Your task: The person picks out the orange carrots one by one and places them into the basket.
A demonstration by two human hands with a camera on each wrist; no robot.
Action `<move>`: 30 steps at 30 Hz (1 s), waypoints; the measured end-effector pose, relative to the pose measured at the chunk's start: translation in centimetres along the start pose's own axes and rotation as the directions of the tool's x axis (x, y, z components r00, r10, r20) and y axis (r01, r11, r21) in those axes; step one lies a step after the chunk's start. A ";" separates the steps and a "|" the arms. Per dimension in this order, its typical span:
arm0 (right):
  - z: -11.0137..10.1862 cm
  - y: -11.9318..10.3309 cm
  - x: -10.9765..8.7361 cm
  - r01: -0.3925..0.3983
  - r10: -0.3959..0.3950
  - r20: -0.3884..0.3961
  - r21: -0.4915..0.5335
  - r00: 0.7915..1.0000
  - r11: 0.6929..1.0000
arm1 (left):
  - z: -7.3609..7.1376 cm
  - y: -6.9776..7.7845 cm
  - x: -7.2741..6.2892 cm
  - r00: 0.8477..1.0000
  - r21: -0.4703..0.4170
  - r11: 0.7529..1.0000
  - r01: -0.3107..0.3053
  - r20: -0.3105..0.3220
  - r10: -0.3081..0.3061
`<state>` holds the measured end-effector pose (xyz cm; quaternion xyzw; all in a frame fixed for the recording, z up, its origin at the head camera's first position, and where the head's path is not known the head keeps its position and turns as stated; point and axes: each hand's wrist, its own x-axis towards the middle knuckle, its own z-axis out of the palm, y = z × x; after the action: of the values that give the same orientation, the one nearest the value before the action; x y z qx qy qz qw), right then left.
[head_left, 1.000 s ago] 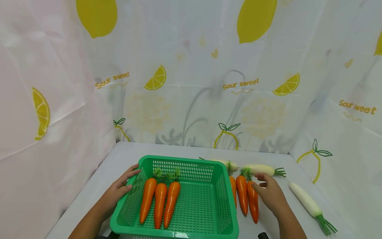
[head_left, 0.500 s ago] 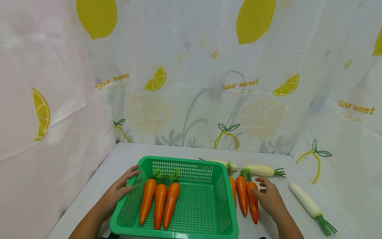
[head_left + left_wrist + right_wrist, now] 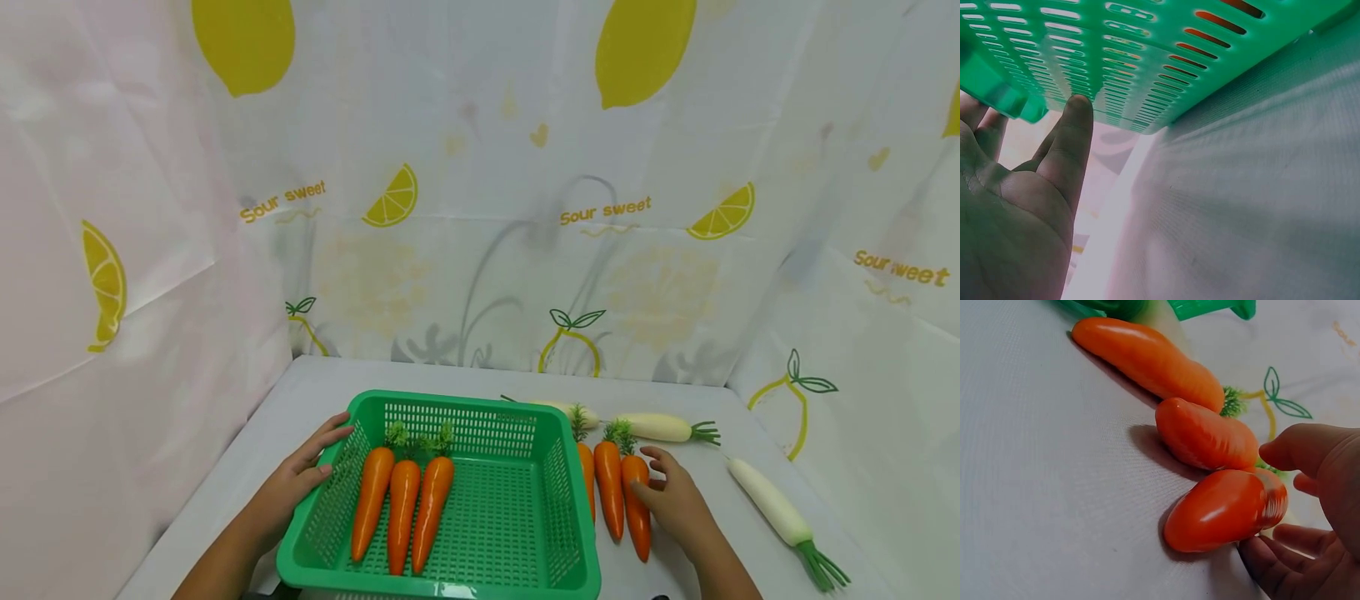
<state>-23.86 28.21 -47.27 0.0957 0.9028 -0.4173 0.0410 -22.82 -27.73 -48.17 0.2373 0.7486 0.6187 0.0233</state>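
Observation:
My left hand rests its straight fingers on the left rim of a green plastic basket; in the left wrist view the thumb touches the slotted wall. Three carrots, a left one, a middle one and a right one, lie inside. Outside, along the basket's right side, are three more carrots. My right hand is at the rightmost carrot, thumb over one side and fingers by the other. In the right wrist view its fingers look spread around the leafy end of that carrot, without a clear grip.
White radishes with green stems lie on the white table: one at the back right, one partly behind the basket, one at the far right. Lemon-printed cloth closes off the back and sides.
My right hand has shifted slightly down and towards the rightmost carrot, its fingers now closer around it. The left hand, basket and carrots stay where they were.

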 end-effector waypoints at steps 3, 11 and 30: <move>0.1 0.1 -0.1 0.006 -0.006 0.004 -0.006 1.000 1.000 | 0.0 0.1 0.0 1.000 0.015 1.000 0.002 -0.008 -0.002; 0.2 0.4 -0.1 0.053 -0.052 0.027 -0.017 0.998 0.998 | 0.0 0.1 0.0 1.000 0.063 0.998 -0.004 -0.027 0.005; 0.4 1.0 0.3 0.049 -0.046 0.058 -0.051 0.997 0.997 | 0.0 -0.1 0.1 1.000 0.074 0.997 -0.014 -0.022 0.016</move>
<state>-23.96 28.56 -48.30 0.0614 0.9140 -0.3968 0.0591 -22.91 -27.70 -48.26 0.2367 0.7694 0.5933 0.0015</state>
